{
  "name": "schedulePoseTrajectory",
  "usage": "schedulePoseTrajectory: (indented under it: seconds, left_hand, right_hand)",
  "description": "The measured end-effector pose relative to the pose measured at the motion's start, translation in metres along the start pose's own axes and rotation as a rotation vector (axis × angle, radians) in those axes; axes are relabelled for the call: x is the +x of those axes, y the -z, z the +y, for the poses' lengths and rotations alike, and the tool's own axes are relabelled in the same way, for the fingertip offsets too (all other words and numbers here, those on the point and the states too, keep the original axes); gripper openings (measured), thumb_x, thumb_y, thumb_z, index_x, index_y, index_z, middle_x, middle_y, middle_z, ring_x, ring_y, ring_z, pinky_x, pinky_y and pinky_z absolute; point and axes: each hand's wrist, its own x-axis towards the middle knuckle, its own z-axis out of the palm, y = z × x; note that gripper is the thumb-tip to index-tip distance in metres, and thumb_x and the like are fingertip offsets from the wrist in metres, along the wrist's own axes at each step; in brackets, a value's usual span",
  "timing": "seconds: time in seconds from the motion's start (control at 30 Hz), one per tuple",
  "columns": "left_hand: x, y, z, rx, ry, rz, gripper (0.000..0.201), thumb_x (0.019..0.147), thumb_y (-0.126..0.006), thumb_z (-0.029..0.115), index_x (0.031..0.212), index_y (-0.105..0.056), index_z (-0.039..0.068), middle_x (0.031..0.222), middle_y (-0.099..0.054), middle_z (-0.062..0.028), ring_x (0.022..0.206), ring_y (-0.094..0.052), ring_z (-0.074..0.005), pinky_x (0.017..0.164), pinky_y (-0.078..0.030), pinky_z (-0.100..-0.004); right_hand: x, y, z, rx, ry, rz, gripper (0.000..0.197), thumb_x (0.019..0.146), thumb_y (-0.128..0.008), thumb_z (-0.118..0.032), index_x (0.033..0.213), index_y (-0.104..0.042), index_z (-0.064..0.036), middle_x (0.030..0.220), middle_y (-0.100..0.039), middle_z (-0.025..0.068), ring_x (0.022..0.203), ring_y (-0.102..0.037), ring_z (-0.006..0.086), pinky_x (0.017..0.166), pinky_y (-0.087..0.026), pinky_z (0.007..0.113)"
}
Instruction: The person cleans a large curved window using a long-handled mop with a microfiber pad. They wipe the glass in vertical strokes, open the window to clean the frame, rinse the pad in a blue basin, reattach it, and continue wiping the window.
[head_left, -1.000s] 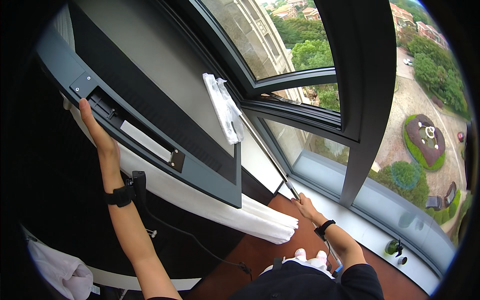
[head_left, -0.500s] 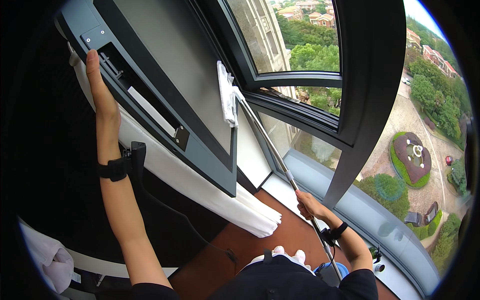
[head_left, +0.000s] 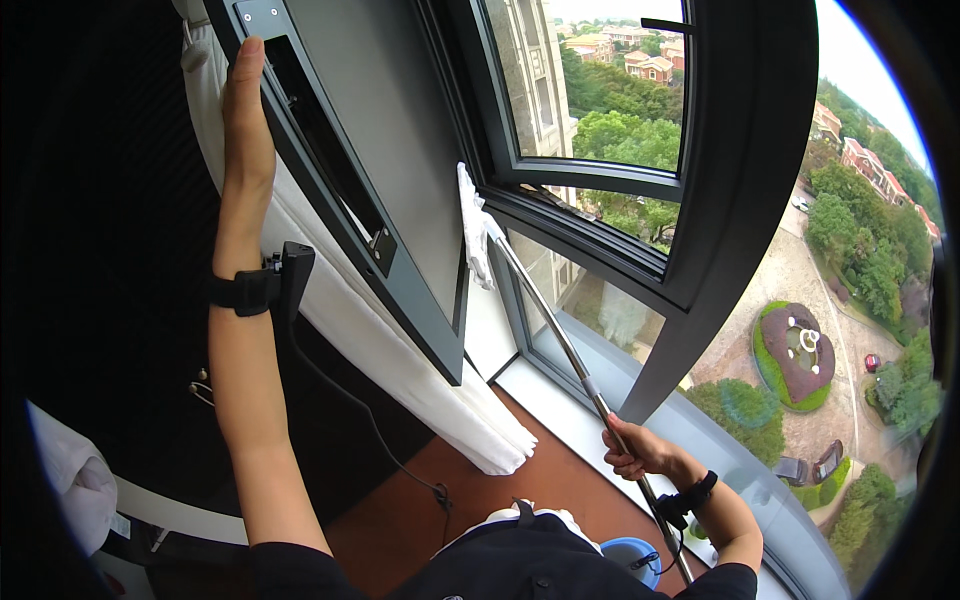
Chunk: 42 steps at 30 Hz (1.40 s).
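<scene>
My left hand (head_left: 248, 120) is raised at the edge of a tall dark-grey framed panel (head_left: 330, 150), which stands swung inward beside the window. Its thumb lies upright along the frame, next to a long recessed slot, and the other fingers are mostly hidden. My right hand (head_left: 638, 448) is wrapped round the metal pole of a flat mop (head_left: 560, 335). The pole slants up and away to the mop's white cloth head (head_left: 473, 225), which is against or very near the panel's far edge; contact is unclear.
A white curtain (head_left: 340, 310) hangs behind the panel. Ahead is an open window sash (head_left: 600, 165), with the window frame (head_left: 740, 200) curving at right. A white sill (head_left: 560, 420) borders the brown floor (head_left: 385, 520). A blue bucket (head_left: 640, 560) stands near my right side; a cable (head_left: 370, 415) hangs from my left wrist device.
The panel appears turned more edge-on, my left hand still at its edge. The mop head sits lower and nearer the panel's far edge. My right hand is slightly lower. The view has shifted.
</scene>
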Motion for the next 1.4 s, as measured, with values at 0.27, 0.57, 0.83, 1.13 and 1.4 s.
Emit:
schedulePoseTrajectory:
  seconds: [0.27, 0.57, 0.83, 1.13, 1.4]
  left_hand:
    - [0.003, 0.001, -0.007, -0.035, -0.040, -0.025, 0.091, 0.090, -0.043, 0.072, 0.147, -0.035, 0.001, 0.150, -0.037, -0.0219, 0.144, -0.029, -0.0352, 0.120, -0.018, -0.0463]
    - [0.006, 0.003, -0.011, -0.084, -0.079, -0.054, 0.087, 0.092, -0.045, 0.068, 0.141, -0.046, -0.004, 0.145, -0.046, -0.0235, 0.141, -0.035, -0.0356, 0.119, -0.020, -0.0453]
    - [0.005, -0.004, 0.003, -0.181, -0.030, -0.102, 0.091, 0.089, -0.046, 0.073, 0.139, -0.046, -0.003, 0.141, -0.046, -0.0243, 0.138, -0.036, -0.0377, 0.116, -0.022, -0.0494]
    - [-0.002, -0.086, 0.035, -0.276, -0.046, -0.132, 0.095, 0.085, -0.049, 0.078, 0.138, -0.043, 0.000, 0.137, -0.038, -0.0272, 0.141, -0.018, -0.0446, 0.112, -0.015, -0.0650]
    - [-0.018, -0.205, 0.088, -0.050, -0.117, 0.017, 0.095, 0.090, -0.060, 0.058, 0.148, -0.026, -0.009, 0.132, -0.028, -0.0363, 0.127, -0.029, -0.0486, 0.101, -0.028, -0.0672]
  right_hand:
    - [-0.026, -0.009, 0.069, 0.070, -0.042, -0.017, 0.061, 0.094, -0.037, -0.075, 0.074, -0.035, -0.0166, 0.058, -0.028, -0.0034, 0.045, -0.021, 0.0062, 0.038, -0.014, 0.023]
    - [-0.074, -0.007, 0.154, 0.084, 0.079, 0.159, 0.046, 0.100, -0.055, -0.048, 0.072, -0.037, -0.0169, 0.056, -0.028, -0.0065, 0.044, -0.022, 0.0054, 0.038, -0.016, 0.023]
    - [-0.116, -0.022, 0.233, 0.138, 0.125, 0.490, 0.037, 0.096, -0.064, -0.017, 0.068, -0.040, -0.0166, 0.053, -0.032, -0.0072, 0.039, -0.028, 0.0065, 0.039, -0.017, 0.026]
    - [-0.130, -0.031, 0.328, 0.012, 0.043, 0.873, 0.015, 0.088, -0.069, -0.020, 0.098, -0.063, -0.0094, 0.058, -0.042, -0.0072, 0.048, -0.040, 0.0053, 0.042, -0.031, 0.026]
    - [-0.107, -0.036, 0.405, -0.006, 0.134, 1.098, 0.030, 0.086, -0.072, -0.023, 0.109, -0.065, -0.0045, 0.078, -0.058, -0.0003, 0.066, -0.053, 0.0115, 0.057, -0.043, 0.030]
